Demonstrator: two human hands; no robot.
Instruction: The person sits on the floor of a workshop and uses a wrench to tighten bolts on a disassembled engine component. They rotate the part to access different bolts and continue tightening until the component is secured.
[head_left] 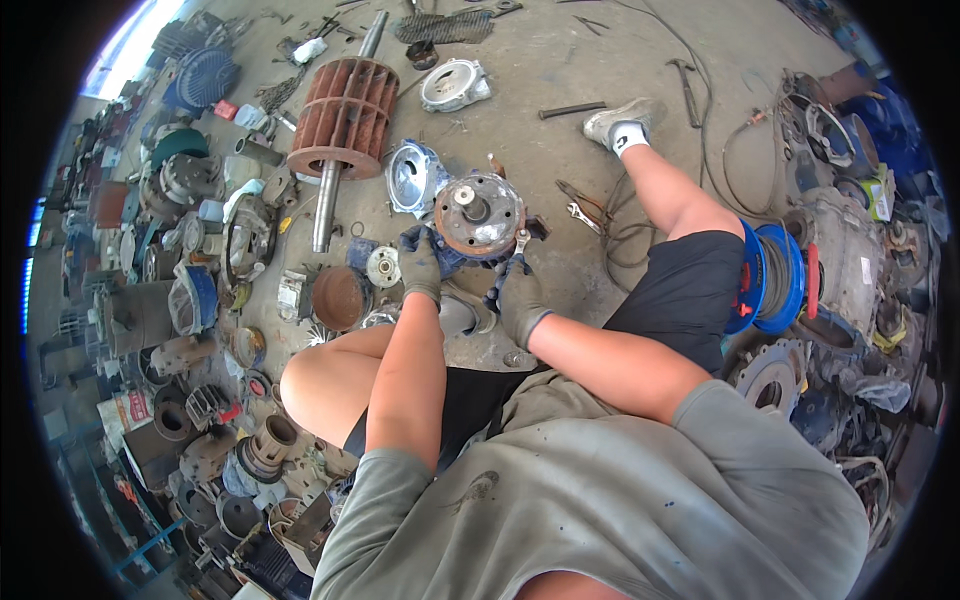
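A round metal end cover (480,216), worn and reddish-brown, with a shaft stub in its middle and bolt holes around it, sits on the floor in front of me. My right hand (520,298), in a grey glove with dark fingertips, is closed around a wrench (521,241). The wrench's bright end meets the cover's lower right rim. At the cover's lower left edge is my left hand (420,264), gloved too. Its fingers are curled in, and what they grip is hidden. Blue-painted metal shows beneath the cover, between my hands.
A rusty finned rotor (345,115) with a long shaft lies at the far left. Beside the cover rests a blue-rimmed housing (411,178). Pliers (582,203), a hammer (684,92) and cables lie right. A blue cable reel (777,278) stands by my right thigh; piled machine parts flank both sides.
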